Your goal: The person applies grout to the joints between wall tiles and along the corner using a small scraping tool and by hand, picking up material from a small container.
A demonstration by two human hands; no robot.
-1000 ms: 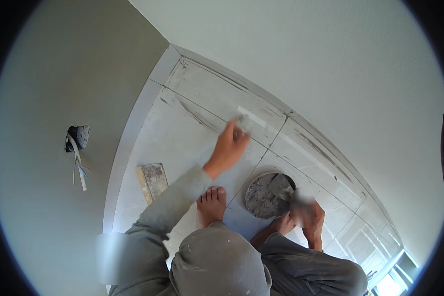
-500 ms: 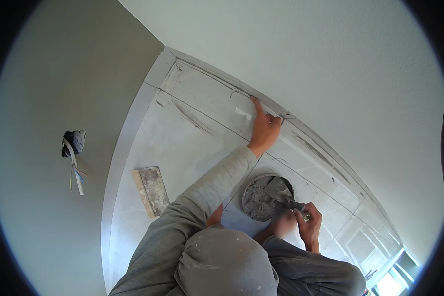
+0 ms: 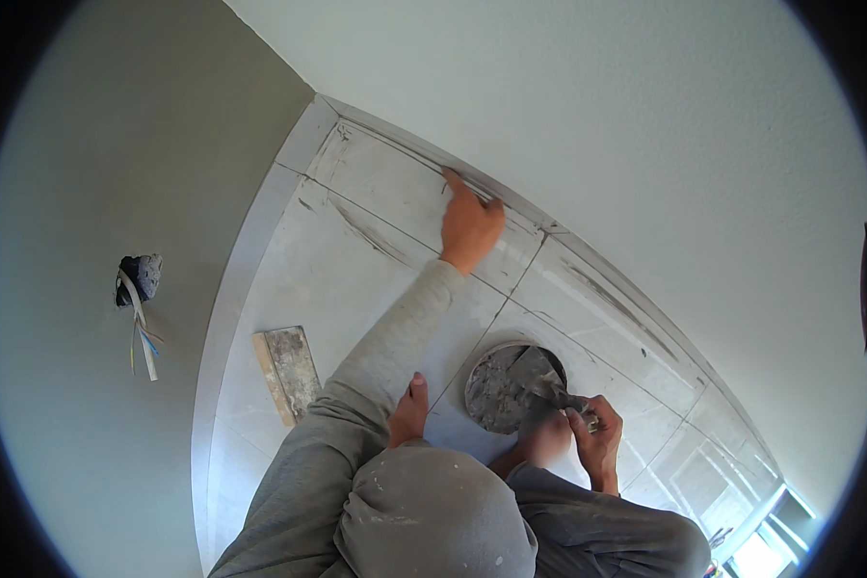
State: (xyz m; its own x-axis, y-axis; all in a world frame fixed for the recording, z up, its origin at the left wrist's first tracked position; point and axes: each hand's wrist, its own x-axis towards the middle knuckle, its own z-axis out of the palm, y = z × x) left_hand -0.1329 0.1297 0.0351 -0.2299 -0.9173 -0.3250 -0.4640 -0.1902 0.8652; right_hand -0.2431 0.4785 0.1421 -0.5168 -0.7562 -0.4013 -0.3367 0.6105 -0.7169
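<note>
My left hand (image 3: 470, 222) reaches to the foot of the far wall. Its index finger is stretched out, touching the line where the pale skirting tile (image 3: 525, 209) meets the floor tiles, and the thumb stands apart; I see nothing held in it. A dark paste smear runs along that joint. Near my foot, my right hand (image 3: 602, 441) is closed round the handle of a putty knife (image 3: 552, 393). The knife's wide blade rests over a round bucket (image 3: 469, 385) of dark grey grout-like paste, its edge partly buried or hidden there.
A float (image 3: 294, 371) with a worn, stained face lies on the tiles to the left. Loose wires (image 3: 144, 332) stick out of a hole in the left wall. My bare foot (image 3: 410, 409) is beside the bucket. Paste streaks mark the floor tiles (image 3: 289, 260).
My left hand has slid leftward along the skirting joint, toward the corner. My right hand and the putty knife stay at the bucket.
</note>
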